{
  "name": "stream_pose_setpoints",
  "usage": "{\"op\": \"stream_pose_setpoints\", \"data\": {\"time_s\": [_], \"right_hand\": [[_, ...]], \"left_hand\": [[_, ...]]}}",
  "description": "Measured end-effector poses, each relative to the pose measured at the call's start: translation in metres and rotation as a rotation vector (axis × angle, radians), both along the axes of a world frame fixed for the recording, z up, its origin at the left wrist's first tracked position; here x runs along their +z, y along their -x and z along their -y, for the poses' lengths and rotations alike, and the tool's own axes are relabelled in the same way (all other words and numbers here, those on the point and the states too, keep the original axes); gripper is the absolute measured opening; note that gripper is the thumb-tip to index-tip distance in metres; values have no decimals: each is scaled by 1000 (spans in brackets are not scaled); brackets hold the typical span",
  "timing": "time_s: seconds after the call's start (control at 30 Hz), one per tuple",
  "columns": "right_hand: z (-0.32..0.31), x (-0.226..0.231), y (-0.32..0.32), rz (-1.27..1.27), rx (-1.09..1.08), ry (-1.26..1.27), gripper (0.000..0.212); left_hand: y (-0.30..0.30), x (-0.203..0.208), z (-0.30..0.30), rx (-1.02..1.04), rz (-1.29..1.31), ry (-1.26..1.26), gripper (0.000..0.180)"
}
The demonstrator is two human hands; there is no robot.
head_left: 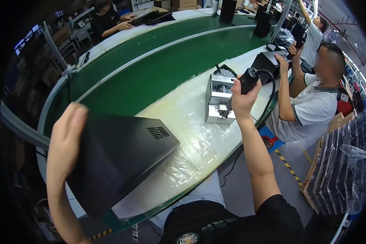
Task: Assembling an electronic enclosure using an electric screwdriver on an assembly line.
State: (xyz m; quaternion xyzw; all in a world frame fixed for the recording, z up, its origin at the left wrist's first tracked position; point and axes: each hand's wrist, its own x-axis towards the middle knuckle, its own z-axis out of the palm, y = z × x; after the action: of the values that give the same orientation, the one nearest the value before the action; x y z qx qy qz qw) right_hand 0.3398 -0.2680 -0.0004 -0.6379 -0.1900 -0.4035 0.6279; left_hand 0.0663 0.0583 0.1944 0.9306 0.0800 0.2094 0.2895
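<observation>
Over here, white light glares off the wrinkled translucent plastic film [195,152]; the large black slotted casing [114,150] looks dim. Straight edges bow toward blackened corners.

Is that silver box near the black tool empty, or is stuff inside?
Not empty: small shiny pieces show inside the open silver box. How full, I cannot tell; the right hand hides part.

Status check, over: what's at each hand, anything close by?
Left hand at edge of black vented case. Right hand gripping black corded tool. Silver metal box beside right hand, partly hidden by it.
</observation>
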Motion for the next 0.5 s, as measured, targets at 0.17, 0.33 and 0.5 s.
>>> {"op": "stream_pose_setpoints", "data": {"time_s": [0.17,0.33,0.5], "right_hand": [[-3,8,-4,-37,-86,182,45],[-26,121,28,-38,223,-102,29],[-67,250,46,211,458,-220,26]], "left_hand": [[-66,1,40,-202,-62,-325,57],[-118,4,52,-242,-275,-296,68],[-122,-8,34,-281,-203,-218,70]]}}
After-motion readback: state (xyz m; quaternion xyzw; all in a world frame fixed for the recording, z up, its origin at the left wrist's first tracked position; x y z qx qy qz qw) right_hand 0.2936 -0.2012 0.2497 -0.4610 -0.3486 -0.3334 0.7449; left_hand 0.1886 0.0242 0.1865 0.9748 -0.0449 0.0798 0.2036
